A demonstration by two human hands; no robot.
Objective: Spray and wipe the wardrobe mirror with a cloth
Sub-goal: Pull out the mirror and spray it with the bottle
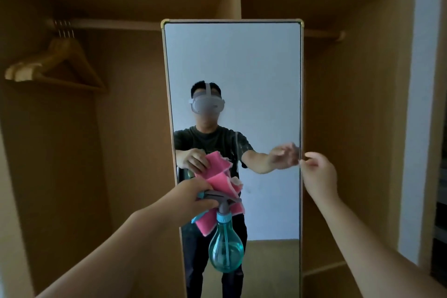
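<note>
Left hand grips spray bottle and pink cloth. Right hand is loosely curled at the edge of the mirror, its grip unclear. Spraying likely comes next.

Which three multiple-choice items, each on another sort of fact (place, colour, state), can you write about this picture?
1. Where do the hangers hang?
A) left of the mirror
B) right of the mirror
C) on the mirror's frame

2. What colour is the cloth?
A) white
B) pink
C) yellow

3. What does the left hand hold?
A) nothing
B) only the cloth
C) cloth and spray bottle

Answers: 1 A, they hang on the rail at the left; 2 B, it shows pink; 3 C, its fingers grip both.
</note>
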